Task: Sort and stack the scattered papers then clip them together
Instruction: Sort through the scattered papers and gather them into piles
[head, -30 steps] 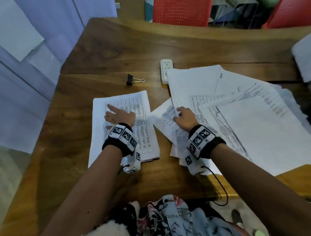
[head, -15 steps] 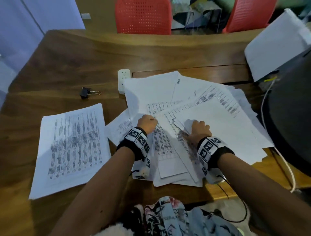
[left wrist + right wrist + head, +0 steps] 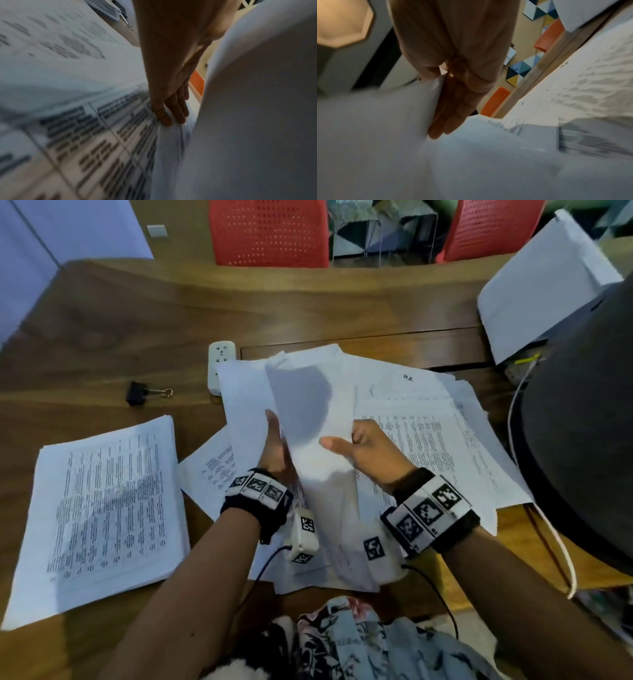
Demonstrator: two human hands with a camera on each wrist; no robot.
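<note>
A neat stack of printed papers lies at the left of the wooden table. Scattered papers cover the table's middle and right. Between my hands, a few sheets stand raised off that pile, blank side up. My left hand lies with straight fingers against their left edge. My right hand pinches their right edge, thumb on top and fingers underneath. A black binder clip rests on bare wood beyond the neat stack.
A white power strip pokes out from under the pile's far left corner. A big dark grey object with a white cable crowds the right side, white paper on it. Red chairs stand behind the table.
My left hand left the neat stack and joined the right at the scattered pile. Both hands have since lifted a few sheets off the pile and turned them up on edge.
</note>
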